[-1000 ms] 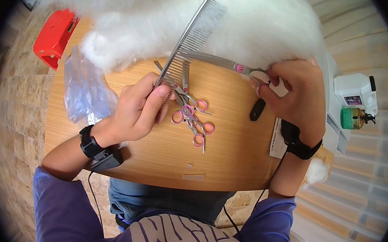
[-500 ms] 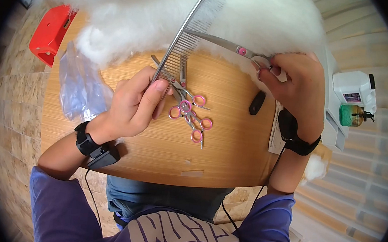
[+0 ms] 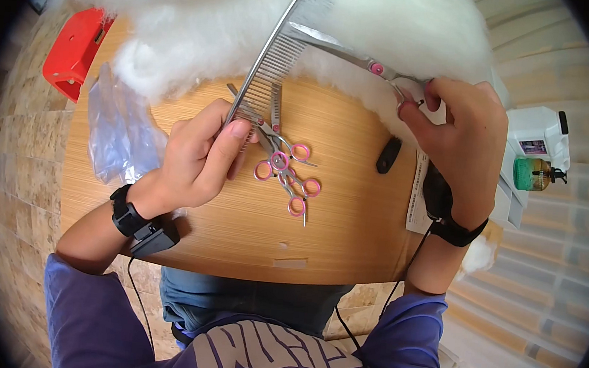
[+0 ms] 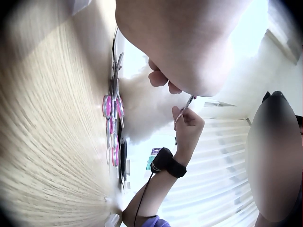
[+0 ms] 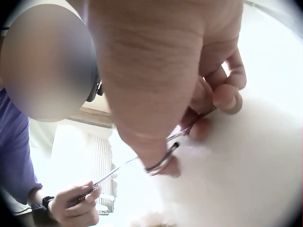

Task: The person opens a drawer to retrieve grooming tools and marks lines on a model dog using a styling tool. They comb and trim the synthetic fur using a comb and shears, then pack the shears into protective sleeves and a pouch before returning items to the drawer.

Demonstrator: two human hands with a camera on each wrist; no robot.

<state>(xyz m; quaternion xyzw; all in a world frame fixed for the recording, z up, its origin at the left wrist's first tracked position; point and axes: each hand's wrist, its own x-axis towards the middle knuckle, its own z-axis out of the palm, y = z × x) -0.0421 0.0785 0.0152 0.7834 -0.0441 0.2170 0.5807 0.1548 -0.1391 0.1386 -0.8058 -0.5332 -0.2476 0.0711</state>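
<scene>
Scissors [image 3: 341, 51] higher along comb [image 3: 277, 56], long axis toward upper left

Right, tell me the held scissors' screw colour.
The screw is pink, clearest in the head view.

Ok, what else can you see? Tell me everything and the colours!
table: one, light brown, before the person
fluffy mass: one, white, table's far side
comb: one, silver, in left hand
held scissors: one pair, silver and pink, in right hand
other scissors: at least two pairs, silver and pink, mid-table
bag: one, see-through, table's left
unclear object: one, black, table's right
paper: one, white, table's right edge
stool: one, red, left of table
jug: one, white, far right
pump bottle: one, green and amber, by jug
curtain: whitish, right
wrist devices: two, black, one per wrist
shirt: one, purple, on person
hands: two, bare, over table
</scene>
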